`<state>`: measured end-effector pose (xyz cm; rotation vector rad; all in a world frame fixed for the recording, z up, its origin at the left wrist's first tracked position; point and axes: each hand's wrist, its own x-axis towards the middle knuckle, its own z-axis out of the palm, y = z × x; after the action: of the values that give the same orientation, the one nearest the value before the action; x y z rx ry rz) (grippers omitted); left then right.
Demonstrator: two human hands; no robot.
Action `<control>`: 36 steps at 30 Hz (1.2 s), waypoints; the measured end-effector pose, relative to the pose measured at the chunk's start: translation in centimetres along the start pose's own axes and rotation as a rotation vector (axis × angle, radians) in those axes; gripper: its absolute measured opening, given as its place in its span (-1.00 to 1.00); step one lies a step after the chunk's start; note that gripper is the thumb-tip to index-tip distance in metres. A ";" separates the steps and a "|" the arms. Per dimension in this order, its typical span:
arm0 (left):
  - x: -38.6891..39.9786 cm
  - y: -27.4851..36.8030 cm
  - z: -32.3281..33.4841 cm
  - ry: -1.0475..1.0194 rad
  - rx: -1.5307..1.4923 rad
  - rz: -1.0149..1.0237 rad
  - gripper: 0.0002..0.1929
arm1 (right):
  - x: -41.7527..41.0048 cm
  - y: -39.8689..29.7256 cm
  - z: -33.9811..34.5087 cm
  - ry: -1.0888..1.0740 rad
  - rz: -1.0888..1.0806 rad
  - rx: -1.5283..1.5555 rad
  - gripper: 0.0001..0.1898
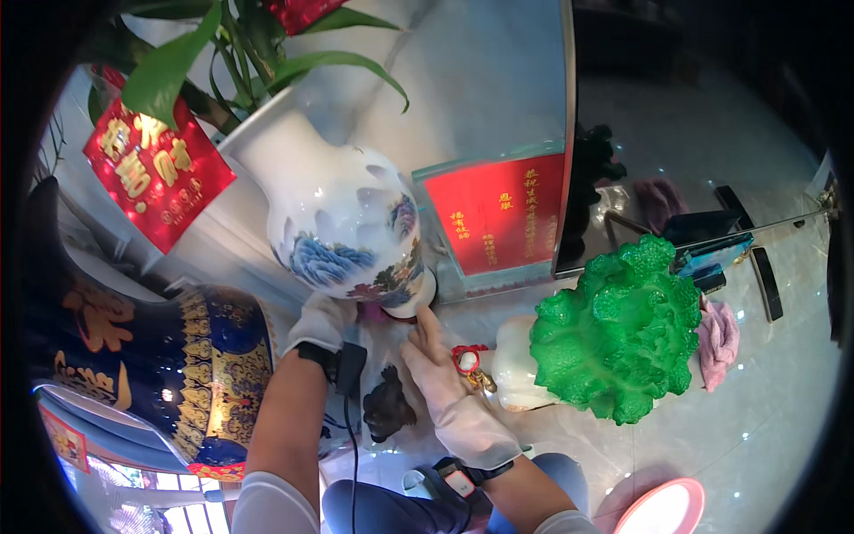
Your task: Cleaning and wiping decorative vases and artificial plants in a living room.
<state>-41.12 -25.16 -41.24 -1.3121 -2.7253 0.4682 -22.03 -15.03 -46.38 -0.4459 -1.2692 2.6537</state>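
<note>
A white porcelain vase (333, 220) painted with a blue mountain landscape holds a green plant (257, 73). Beside the vase's foot is my left hand (325, 320) in a whitish glove, its fingers hidden behind the vase; something pink or purple shows there. My right hand (437, 374), gloved too, has its fingertips at the base of the vase, fingers extended. Whether either hand grips anything is unclear. A dark figurine (388, 405) lies between my forearms. Right of my right hand, a red cord with a gold charm (475, 367) hangs at the white stem of a green cabbage ornament (620, 334).
A large dark-blue and gold vase (220, 374) stands at left. Behind the white vase are a red plaque in glass (497, 213) and a dark screen (667, 133). A pink cloth (717, 344), a black remote (766, 284) and a pink-rimmed basin (664, 510) are at right.
</note>
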 end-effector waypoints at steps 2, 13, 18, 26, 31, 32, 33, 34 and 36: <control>0.1 0.9 -0.2 0.277 0.109 0.187 -0.62 | 0.2 -0.4 -0.5 0.008 0.017 -0.019 -0.25; -6.0 5.7 -2.9 0.018 -1.561 -0.572 -0.69 | -0.3 -0.8 0.8 0.065 -0.234 -0.308 -0.21; -6.8 10.0 -8.5 -0.066 -1.774 -0.367 -0.59 | -2.0 -1.8 2.0 0.381 -0.432 -0.532 -0.03; -8.7 9.4 -11.9 -0.142 -2.004 -0.138 -0.36 | 5.8 -1.2 2.6 0.569 -0.400 0.343 -0.17; -10.3 8.8 -13.1 0.358 -1.635 -0.484 -0.72 | 5.8 -1.2 2.1 0.565 -0.632 0.082 -0.34; -10.8 8.1 -13.7 0.602 -1.514 -0.549 -0.77 | 5.0 -1.6 3.4 0.516 -0.768 -0.020 -0.37; -10.1 7.2 -13.0 0.715 -1.600 -0.461 -0.67 | 4.7 -2.0 3.8 0.564 -0.889 -0.121 -0.31; -9.4 7.2 -12.7 0.710 -1.617 -0.464 -0.67 | 4.1 -2.5 3.7 0.568 -0.888 -0.138 -0.31; -7.8 7.2 -14.3 0.961 -1.334 -0.520 -0.58 | 2.0 -6.1 5.3 0.719 -1.039 -0.633 -0.25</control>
<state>-27.89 -23.59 -29.45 -0.4608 -2.1108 -1.7287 -25.53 -14.58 -38.87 -0.5325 -1.4598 1.0810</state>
